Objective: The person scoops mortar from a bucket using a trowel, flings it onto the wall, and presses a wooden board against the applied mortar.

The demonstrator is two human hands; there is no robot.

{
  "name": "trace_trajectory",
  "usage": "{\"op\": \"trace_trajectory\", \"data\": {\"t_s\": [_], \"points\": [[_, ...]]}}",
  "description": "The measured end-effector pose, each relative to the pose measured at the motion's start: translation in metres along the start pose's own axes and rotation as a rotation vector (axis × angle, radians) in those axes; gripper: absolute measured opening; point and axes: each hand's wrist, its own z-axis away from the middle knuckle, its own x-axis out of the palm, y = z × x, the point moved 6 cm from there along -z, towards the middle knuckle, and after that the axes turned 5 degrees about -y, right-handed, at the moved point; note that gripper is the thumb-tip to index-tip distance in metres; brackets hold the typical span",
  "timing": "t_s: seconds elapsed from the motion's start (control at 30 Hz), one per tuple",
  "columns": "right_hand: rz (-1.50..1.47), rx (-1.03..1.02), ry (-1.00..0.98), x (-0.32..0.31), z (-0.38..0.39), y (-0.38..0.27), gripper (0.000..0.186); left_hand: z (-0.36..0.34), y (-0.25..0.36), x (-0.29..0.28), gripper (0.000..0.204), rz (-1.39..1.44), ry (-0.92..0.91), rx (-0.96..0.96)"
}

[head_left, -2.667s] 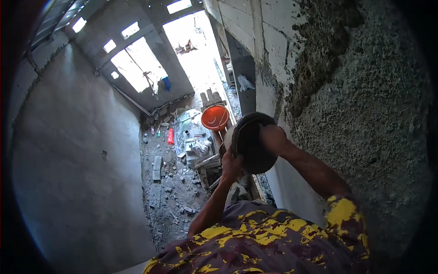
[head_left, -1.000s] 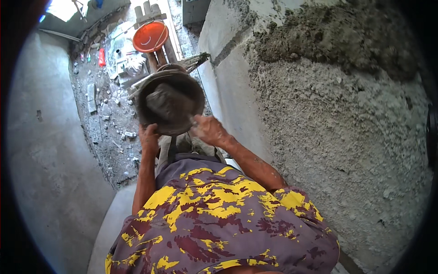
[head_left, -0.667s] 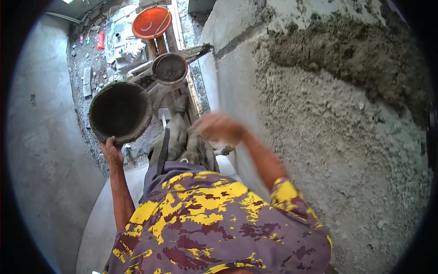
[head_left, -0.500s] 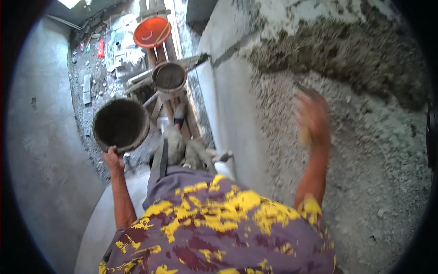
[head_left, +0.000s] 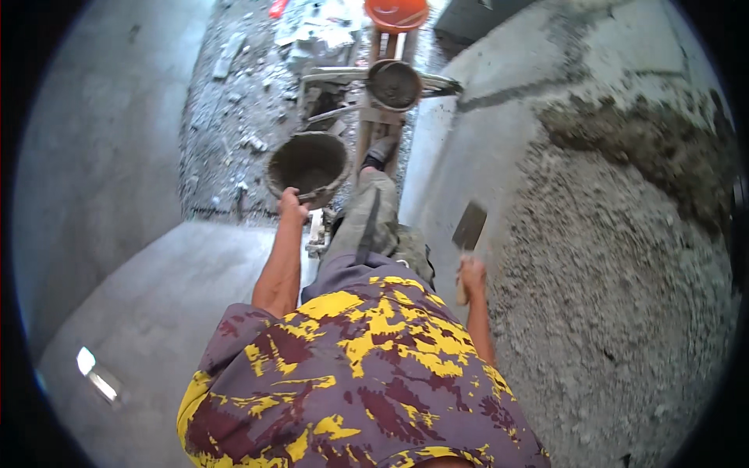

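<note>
My left hand [head_left: 292, 204] grips the near rim of a round dark mortar pan [head_left: 307, 164], held out low to my left with a smear of grey mix inside. My right hand [head_left: 471, 274] is closed on the wooden handle of a flat steel trowel [head_left: 470, 226], whose blade points up beside the rough plastered wall [head_left: 624, 312] on my right. My leg in grey trousers [head_left: 367, 218] stands on a wooden scaffold plank between the two hands.
A second mortar pan [head_left: 394, 83] sits on the scaffold frame ahead of my foot, with an orange tub [head_left: 395, 12] beyond it. Rubble covers the floor [head_left: 234, 117] far below. A smooth grey wall [head_left: 101, 156] rises on the left, and a darker wet mortar patch [head_left: 647, 148] marks the right wall.
The pan, first held up in both hands, swung down to my left in the left hand alone. My right hand went up to the wall and has now dropped lower with the trowel.
</note>
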Motion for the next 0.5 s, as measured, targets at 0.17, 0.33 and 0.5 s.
{"op": "trace_trajectory", "data": {"t_s": [0.17, 0.33, 0.5], "points": [[1.021, -0.426, -0.085, 0.067, -0.040, 0.296, 0.022, 0.008, -0.008, -0.002, 0.057, 0.046, 0.021, -0.127], [1.246, -0.455, -0.263, 0.044, -0.059, 0.313, 0.020, -0.002, 0.136, -0.096, 0.053, 0.322, -0.402, 0.289], [0.081, 0.172, 0.001, -0.029, -0.080, 0.162, 0.021, 0.116, 0.259, -0.022, 0.088, 0.331, 0.048, 0.712]]}}
